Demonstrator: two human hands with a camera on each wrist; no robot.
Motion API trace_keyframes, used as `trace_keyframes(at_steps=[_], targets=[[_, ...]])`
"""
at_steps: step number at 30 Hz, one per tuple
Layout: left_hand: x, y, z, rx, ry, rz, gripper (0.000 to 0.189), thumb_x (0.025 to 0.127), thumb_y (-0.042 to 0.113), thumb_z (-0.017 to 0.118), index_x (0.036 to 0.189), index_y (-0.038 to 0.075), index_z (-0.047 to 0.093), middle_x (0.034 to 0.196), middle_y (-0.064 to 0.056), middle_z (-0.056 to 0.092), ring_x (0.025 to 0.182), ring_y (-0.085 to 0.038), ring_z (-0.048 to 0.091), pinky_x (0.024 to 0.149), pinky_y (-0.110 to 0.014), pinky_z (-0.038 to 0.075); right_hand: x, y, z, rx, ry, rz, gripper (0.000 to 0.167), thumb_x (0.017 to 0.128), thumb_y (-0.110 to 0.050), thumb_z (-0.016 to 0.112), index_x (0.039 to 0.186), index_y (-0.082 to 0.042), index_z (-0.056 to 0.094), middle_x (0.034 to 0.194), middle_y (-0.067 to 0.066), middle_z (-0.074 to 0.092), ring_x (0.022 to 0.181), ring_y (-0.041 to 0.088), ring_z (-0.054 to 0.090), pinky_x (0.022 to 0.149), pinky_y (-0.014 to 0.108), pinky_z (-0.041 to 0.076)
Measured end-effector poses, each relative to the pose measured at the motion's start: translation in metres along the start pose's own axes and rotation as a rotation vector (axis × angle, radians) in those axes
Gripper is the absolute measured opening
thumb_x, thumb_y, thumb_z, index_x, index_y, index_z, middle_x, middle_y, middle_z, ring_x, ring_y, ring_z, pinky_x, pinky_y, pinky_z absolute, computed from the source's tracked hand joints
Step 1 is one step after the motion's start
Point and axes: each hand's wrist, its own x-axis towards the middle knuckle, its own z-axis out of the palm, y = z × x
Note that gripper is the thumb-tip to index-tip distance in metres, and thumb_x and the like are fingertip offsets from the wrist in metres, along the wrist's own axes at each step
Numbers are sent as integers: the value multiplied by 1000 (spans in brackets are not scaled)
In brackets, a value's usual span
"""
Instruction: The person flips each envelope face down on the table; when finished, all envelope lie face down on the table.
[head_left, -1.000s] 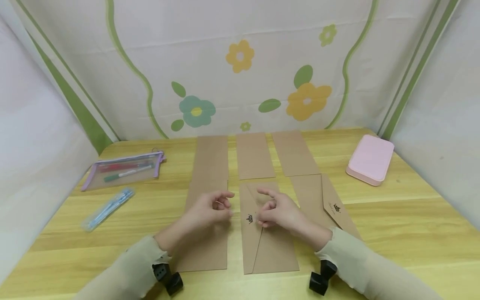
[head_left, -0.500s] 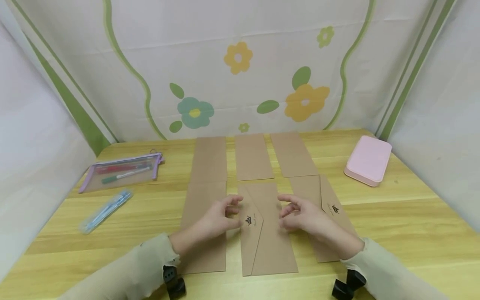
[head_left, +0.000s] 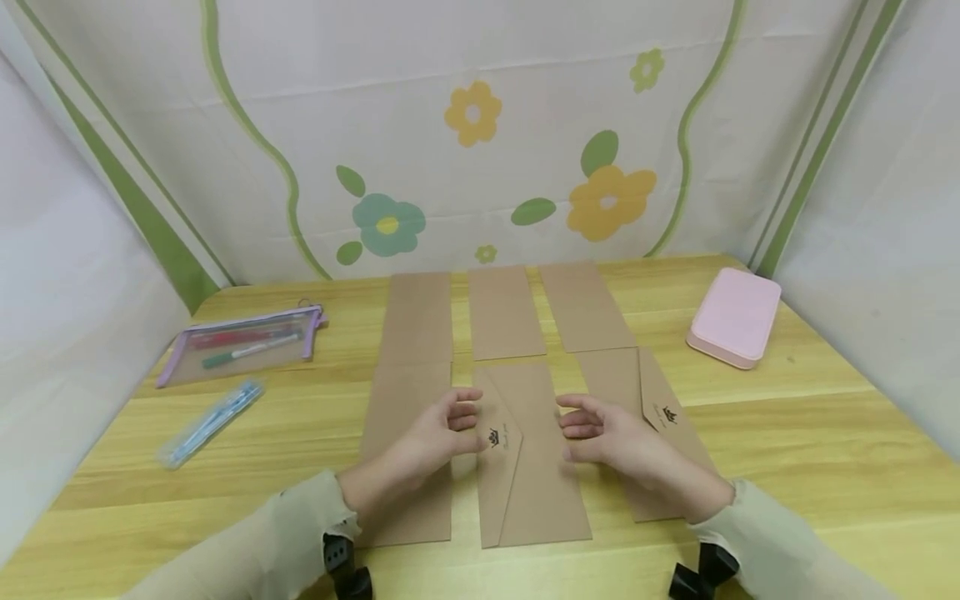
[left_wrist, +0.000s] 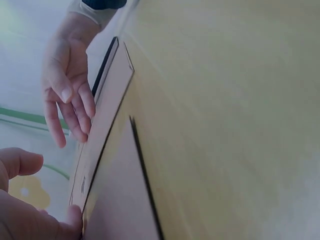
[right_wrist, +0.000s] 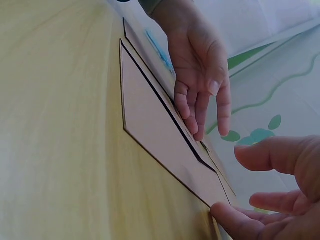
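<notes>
Head, hands: the left hand (head_left: 435,437) and right hand (head_left: 618,437) were apart, fingers loosely bent, one at each long side of the middle envelope (head_left: 547,475).
Head, middle envelope: it lay flat at the front of the table (head_left: 810,467), between the hands, its flap on the left with a dark crown (head_left: 494,437).
Head, neighbours: the left envelope (head_left: 408,400) lay under the left hand; the right envelope (head_left: 611,375) ran partly behind the right hand; three back envelopes (head_left: 507,312) made a row beyond.
Head, left side: a clear pouch (head_left: 255,360) with pens (head_left: 217,360) inside, and nearer, a blue packet (head_left: 212,423).
Head, right side: a pink case (head_left: 735,315).
Head, backdrop: a white cloth (head_left: 532,125) with flowers.
Left wrist, hands: a left fingertip was at the middle envelope's edge; whether it touched, I cannot tell. The right hand was across from it, fingers extended.
Right wrist, hands: a right fingertip met the middle envelope's edge, the thumb well apart.
</notes>
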Motion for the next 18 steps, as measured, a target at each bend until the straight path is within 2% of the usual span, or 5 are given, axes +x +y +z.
trace_keyframes(at_steps=[4,8,13,16,18], targets=[[-1,0,3,-80,43,-26,60,77,-3,65,132,2,42,134,-25,42,124,-38,41,102,-49,36,0,1,0,-10,1,-14,70,78,-9,72,138,-1,38,126,18,52,115,29,51,95,36,46],[-1,0,5,-158,105,-13,53,77,-8,61,127,-2,45,127,-24,45,115,-33,46,94,-38,44,1,3,0,0,-10,-22,70,78,-9,72,138,1,37,128,20,51,116,30,50,95,36,45],[2,0,5,-213,134,82,49,75,-12,59,122,-4,47,113,-17,49,99,-22,48,73,-24,49,2,3,1,28,-31,-37,69,79,-12,71,137,3,37,129,22,50,117,33,49,95,36,46],[3,0,5,-219,141,144,48,76,-14,58,122,-4,48,113,-16,49,95,-19,48,70,-21,48,4,1,4,48,-55,-45,68,80,-13,71,137,3,37,130,22,49,118,33,48,95,35,46],[4,0,3,-225,148,166,47,77,-13,58,122,-5,48,116,-15,50,95,-17,49,73,-19,47,6,0,6,63,-66,-43,67,81,-13,70,137,3,37,130,22,49,119,33,48,95,35,46]])
